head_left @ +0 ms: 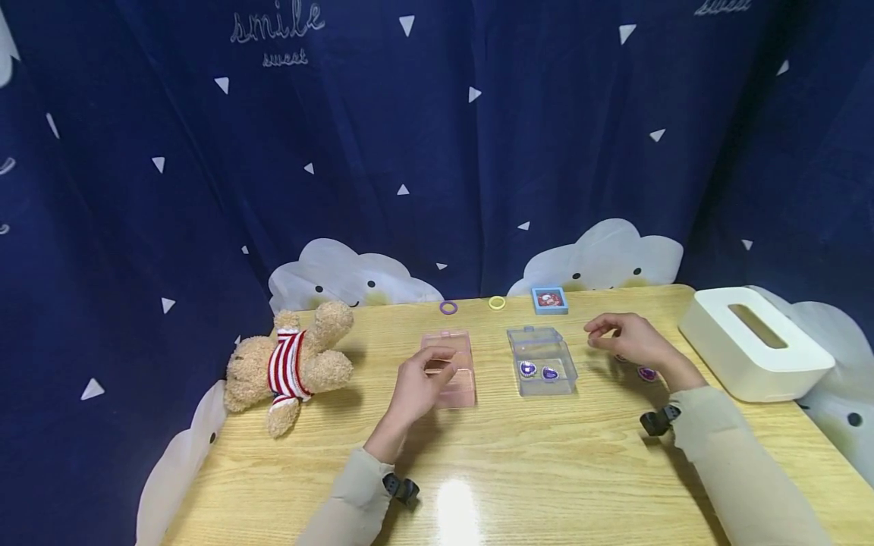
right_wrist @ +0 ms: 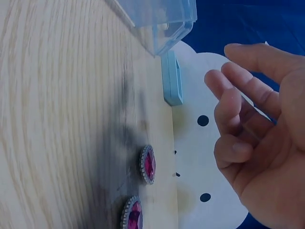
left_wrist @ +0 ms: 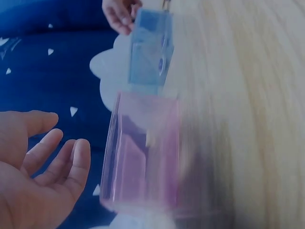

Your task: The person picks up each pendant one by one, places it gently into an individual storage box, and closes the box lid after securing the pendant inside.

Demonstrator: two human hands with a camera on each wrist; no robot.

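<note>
My left hand (head_left: 419,387) hovers at the left side of a pink clear plastic box (head_left: 459,398), its fingers loosely bent and holding nothing. The box's lid stands open. To its right lies a bluish clear box (head_left: 546,388), also open, with two purple oval gems (head_left: 528,368) inside. Between that box and the white tissue box, my right hand (head_left: 631,340) is raised above the table, fingers relaxed with nothing between them. Below it, two gems (right_wrist: 148,164) with beaded silver rims lie on the wood; they look magenta in the right wrist view.
A teddy bear (head_left: 287,368) in a striped shirt lies at the left. Along the back edge are a purple ring (head_left: 448,307), a yellow ring (head_left: 497,302) and a small blue-framed square (head_left: 549,300). A white tissue box (head_left: 758,341) stands at the right. Behind hangs a dark blue curtain (head_left: 437,152).
</note>
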